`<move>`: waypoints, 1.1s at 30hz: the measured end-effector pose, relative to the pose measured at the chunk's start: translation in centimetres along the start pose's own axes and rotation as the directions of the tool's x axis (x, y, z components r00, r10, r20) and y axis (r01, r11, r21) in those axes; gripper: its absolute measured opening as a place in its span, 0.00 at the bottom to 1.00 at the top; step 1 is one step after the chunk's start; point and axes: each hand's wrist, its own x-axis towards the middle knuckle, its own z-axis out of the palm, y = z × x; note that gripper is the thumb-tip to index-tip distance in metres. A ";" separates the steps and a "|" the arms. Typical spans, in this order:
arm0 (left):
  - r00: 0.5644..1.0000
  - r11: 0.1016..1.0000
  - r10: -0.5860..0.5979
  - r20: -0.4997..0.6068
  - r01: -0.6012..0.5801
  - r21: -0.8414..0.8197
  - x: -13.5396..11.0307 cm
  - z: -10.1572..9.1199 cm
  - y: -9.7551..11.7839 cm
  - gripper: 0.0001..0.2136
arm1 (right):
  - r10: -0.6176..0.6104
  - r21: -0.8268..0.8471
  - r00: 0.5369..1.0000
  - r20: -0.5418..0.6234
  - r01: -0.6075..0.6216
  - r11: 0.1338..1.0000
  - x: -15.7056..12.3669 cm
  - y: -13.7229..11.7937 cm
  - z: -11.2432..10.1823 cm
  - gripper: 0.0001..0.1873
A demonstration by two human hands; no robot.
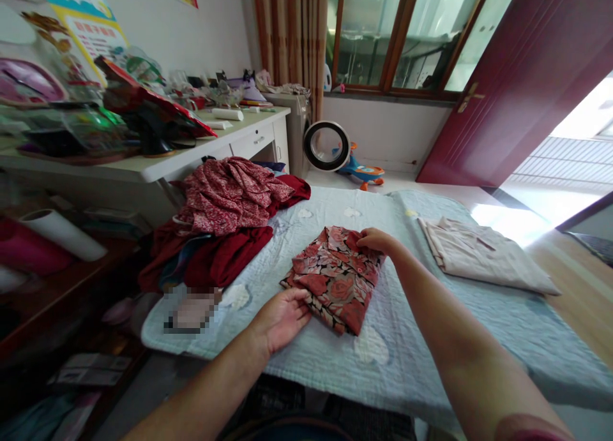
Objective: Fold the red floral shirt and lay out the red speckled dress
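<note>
Cluttered desk [158, 168] in the upper left, with a clear jar [86, 125] on it (contents too blurry to call). Left of centre there's a heap of reddish clothes [230, 192]. Left hand [282, 320], lower middle: fingers close together at the floral shirt [342, 284], can't tell if they're gripping. Washing machine [297, 112] upper middle, drum hidden. Shirt's mid-frame, looks mostly folded, so I'd guess squaring-up; next move wants edges lined up flat. Right hand's [376, 242] fingers pinch its upper right. Folded beige garment [488, 253], right side.

Arms [445, 320] outstretched; right fingers [371, 238] pinched
</note>
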 end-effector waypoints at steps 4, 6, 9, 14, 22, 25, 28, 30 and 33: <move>1.000 0.998 -0.026 0.008 0.025 0.064 0.0 1.8 -2.9 0.08 | 0.033 0.109 0.997 0.063 -0.040 0.993 1.1 0.0 -0.2 0.11; 0.999 0.997 0.027 0.031 -0.029 0.066 0.7 2.9 -3.7 0.06 | 0.046 0.159 0.994 0.098 -0.061 0.985 1.5 0.1 -0.3 0.11; 0.996 0.995 0.084 0.020 -0.085 0.050 2.2 3.9 -4.2 0.03 | 0.052 0.249 0.989 0.137 -0.085 0.965 1.7 0.3 -0.1 0.11; 0.983 0.974 0.183 0.014 -0.183 0.130 3.9 3.7 -4.8 0.06 | 0.037 0.406 0.982 0.184 -0.110 0.907 0.4 0.3 0.4 0.16; 0.901 0.843 0.433 0.033 -0.417 0.340 3.5 3.1 -3.5 0.11 | -0.098 0.805 0.979 0.176 -0.086 0.587 -4.4 1.6 0.2 0.23; 0.849 0.775 0.514 0.122 -0.521 0.357 3.1 3.6 -0.5 0.14 | -0.133 0.875 0.988 0.077 -0.003 0.484 -7.2 2.2 0.5 0.26; 0.838 0.723 0.491 0.237 -0.544 0.427 3.3 4.0 2.7 0.15 | -0.121 0.931 0.991 -0.060 0.099 0.350 -10.2 2.4 1.6 0.27; 0.828 0.662 0.470 0.306 -0.560 0.499 4.0 3.7 4.3 0.16 | -0.075 0.936 0.985 -0.154 0.170 0.307 -12.0 2.6 3.2 0.27; 0.831 0.571 0.478 0.287 -0.541 0.617 5.5 2.0 5.0 0.17 | 0.021 0.893 0.977 -0.210 0.183 0.412 -13.8 3.4 6.4 0.25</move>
